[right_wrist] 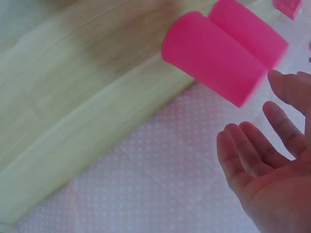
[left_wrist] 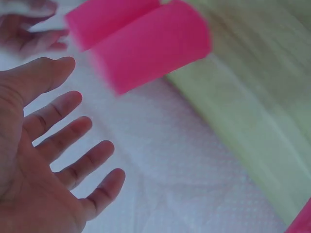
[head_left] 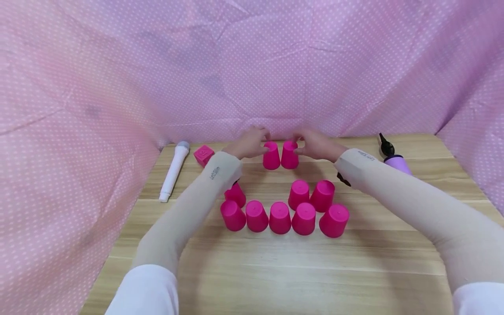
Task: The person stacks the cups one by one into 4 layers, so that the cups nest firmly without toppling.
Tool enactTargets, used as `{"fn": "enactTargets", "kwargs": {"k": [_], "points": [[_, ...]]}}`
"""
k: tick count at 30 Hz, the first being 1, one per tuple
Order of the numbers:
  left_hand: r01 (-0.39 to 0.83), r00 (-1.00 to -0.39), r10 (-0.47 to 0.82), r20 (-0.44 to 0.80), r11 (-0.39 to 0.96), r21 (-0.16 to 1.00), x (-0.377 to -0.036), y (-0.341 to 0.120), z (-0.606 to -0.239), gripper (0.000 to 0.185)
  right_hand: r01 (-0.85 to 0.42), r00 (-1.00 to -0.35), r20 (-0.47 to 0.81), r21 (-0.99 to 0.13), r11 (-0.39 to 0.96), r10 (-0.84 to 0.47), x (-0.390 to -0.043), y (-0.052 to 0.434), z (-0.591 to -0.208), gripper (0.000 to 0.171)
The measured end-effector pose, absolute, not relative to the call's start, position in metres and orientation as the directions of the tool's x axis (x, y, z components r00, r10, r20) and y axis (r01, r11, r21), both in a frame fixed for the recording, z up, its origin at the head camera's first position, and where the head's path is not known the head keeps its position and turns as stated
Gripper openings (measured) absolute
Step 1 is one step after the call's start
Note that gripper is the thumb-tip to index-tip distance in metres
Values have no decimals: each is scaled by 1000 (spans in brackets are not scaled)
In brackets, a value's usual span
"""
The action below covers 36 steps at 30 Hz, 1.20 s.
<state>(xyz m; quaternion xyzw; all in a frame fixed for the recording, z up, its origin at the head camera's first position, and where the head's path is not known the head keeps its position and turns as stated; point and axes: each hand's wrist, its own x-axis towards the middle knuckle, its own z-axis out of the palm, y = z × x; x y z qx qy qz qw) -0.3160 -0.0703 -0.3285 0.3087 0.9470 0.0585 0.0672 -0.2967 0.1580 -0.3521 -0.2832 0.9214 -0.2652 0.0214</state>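
Two pink cups stand upside down side by side near the table's back edge: a left cup [head_left: 271, 156] and a right cup [head_left: 289, 157]. My left hand [head_left: 251, 143] is at the outer side of the left cup, and in the left wrist view its fingers [left_wrist: 73, 170] are spread and hold nothing. On the other side, my right hand [head_left: 315, 143] is beside the right cup. The right wrist view shows its fingers [right_wrist: 243, 150] loosely bent, with the cup pair [right_wrist: 214, 53] just beyond the fingertips.
Nearer me runs a front row of upside-down pink cups [head_left: 280, 218], with several more cups [head_left: 299, 194] behind it. A white microphone [head_left: 174, 173] and a pink cube [head_left: 203, 155] lie left. A purple and black pump [head_left: 397, 164] lies right. Polka-dot cloth [head_left: 252, 65] hangs behind the wooden table [head_left: 275, 271].
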Motion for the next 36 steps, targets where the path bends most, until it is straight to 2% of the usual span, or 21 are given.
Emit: {"fn": "enactTargets", "kwargs": {"k": [7,14,18,26,36], "points": [[629,-772,636,20,758,174,-280,-119,-302,35,-626,-771,223,-442,643,-597,-264,180,-341,24],[685,-724,681,115,688,241,-220,-181,-322,32,-708,-699,215,-341,618,-682,-210,192,-345,25],[686,-720,684,113,679,261,-196,-201,-334,32,-701,-702,181,-345,624,-689,-185,195,-350,29],[713,-697,697,165,651,260,-188,-205,-350,34,-664,-735,177,-383,642,-654,-176,191,-360,33],[710,-699,696,162,649,275,-189,-203,-359,37,-686,-709,163,-383,619,-686,-179,180,-367,39]]}}
